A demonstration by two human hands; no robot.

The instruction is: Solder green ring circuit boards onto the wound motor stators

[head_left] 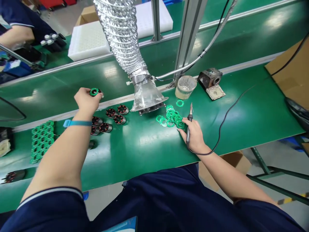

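Observation:
Raised at the far side of the bench, my left hand [87, 100] is closed around a small motor part with a green ring board [94, 92] on its top. My right hand [195, 133] grips a soldering iron [190, 120], tip pointing away from me. Its thumb and fingertips reach the edge of a loose pile of green ring boards [172, 116]; whether they pinch one is unclear. Several motor stators [105, 127] with dark prongs and copper windings stand near my left forearm. One ring board [180, 103] lies apart from the pile.
A foil fume duct [120, 35] ends in a hood [148, 96] low over the bench. Behind the pile are a whitish tub [185, 87] and a soldering iron stand [210, 79]. A green board panel [42, 141] lies left. The iron's cord [220, 133] crosses the right side. Another person's arm [18, 35] shows top left.

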